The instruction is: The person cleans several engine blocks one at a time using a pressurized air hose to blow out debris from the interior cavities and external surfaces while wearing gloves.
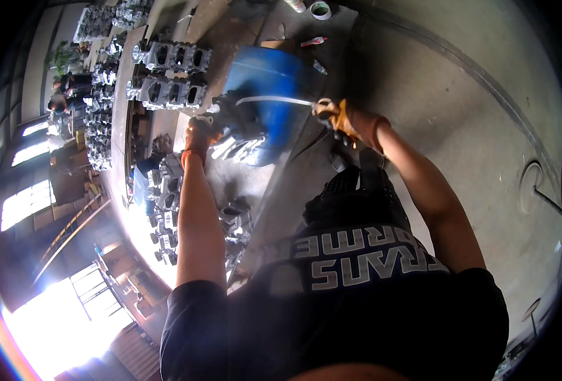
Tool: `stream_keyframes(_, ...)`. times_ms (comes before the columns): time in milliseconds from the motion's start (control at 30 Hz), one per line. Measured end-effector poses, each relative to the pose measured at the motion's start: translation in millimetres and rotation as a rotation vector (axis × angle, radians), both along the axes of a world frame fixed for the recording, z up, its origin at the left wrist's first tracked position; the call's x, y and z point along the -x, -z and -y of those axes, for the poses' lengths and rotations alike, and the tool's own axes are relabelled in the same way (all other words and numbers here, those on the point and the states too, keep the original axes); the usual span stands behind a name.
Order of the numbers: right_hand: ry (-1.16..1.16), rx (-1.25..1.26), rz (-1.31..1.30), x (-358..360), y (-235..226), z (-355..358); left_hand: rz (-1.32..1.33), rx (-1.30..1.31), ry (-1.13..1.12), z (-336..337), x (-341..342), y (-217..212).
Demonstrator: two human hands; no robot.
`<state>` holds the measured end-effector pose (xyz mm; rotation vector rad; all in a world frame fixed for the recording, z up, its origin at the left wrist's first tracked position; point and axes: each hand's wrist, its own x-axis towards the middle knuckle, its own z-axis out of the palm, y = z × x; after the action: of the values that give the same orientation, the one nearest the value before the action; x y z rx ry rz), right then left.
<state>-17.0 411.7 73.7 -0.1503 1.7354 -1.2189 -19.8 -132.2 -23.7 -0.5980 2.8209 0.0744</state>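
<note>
My left hand (201,136), in an orange glove, is closed at the near left edge of a blue plastic drum (255,66). Its fingers wrap a grey metal part, whose shape is mostly hidden; a small white tip (213,108) shows just beyond them. Off to the right, my right hand (344,122) wears an orange glove with dark fingertips. It is closed on the right end of a thin, pale, curved tube (274,99). The tube arches leftward over the drum to a dark, blurred metal casting (238,119) beside my left hand.
Grey metal castings (170,57) stand in rows on a bench at the left, with more castings (167,209) near my left forearm. A tape roll (320,10) and a red-and-white tube (314,41) lie beyond the drum. Concrete floor (471,159) stretches to the right.
</note>
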Motion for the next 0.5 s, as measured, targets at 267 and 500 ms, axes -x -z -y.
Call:
stream_keyframes(267, -0.108, 0.005, -0.11, -3, 8, 9, 0.029, -0.01, 0.001, -25, -3, -17)
stream_keyframes(500, -0.476, -0.047, -0.739, -12, 39, 31, 0.035, -0.01, 0.002, -24, -3, -16)
